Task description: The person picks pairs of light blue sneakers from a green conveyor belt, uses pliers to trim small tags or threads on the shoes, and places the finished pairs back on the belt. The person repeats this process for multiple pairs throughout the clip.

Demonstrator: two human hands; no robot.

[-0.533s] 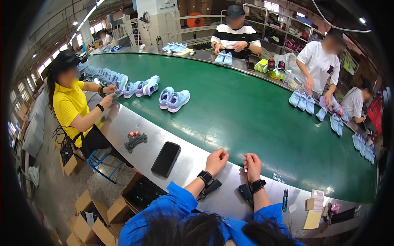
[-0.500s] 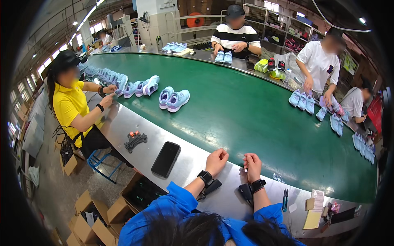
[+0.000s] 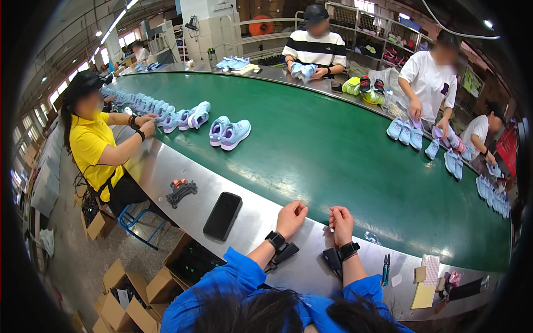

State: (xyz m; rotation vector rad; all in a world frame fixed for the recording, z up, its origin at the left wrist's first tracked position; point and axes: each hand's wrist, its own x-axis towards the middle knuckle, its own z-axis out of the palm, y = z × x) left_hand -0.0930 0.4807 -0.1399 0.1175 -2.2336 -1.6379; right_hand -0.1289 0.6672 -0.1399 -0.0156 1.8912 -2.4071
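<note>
The left hand point(image 3: 292, 218) and right hand point(image 3: 342, 220) are both curled near the green belt point(image 3: 300, 161); whether they hold something, I cannot tell. A black phone point(image 3: 222, 216) lies at left.

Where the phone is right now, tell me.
In the head view, the phone lies on the metal ledge, left of the person's left hand and right of the black-and-orange object.
</note>
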